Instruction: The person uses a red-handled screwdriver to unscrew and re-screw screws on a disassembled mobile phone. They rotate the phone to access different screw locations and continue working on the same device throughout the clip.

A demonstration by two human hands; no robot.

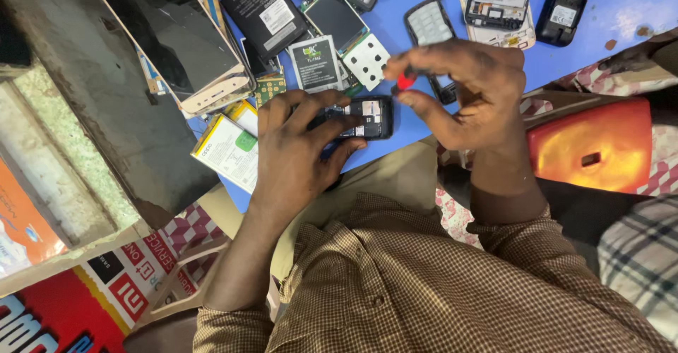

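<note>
- On the blue worktop point(409, 123), near its front edge, lies a small black phone body point(364, 117), back open and insides showing, its long axis running left to right.
- Left hand point(296, 148): its fingers are closed over the phone's left end and pin it down.
- Right hand point(470, 95): thumb and fingers pinch a small red-handled tool point(405, 80), just above and to the right of the phone's right end.
- Of the two, the left is on the phone; the right hangs just beside it, so the phone lies down and left of the tool.
- Around them: a white-labelled battery point(314, 62), a white keypad piece point(366, 60), a large smartphone point(173, 39) and other opened handsets farther back.
</note>
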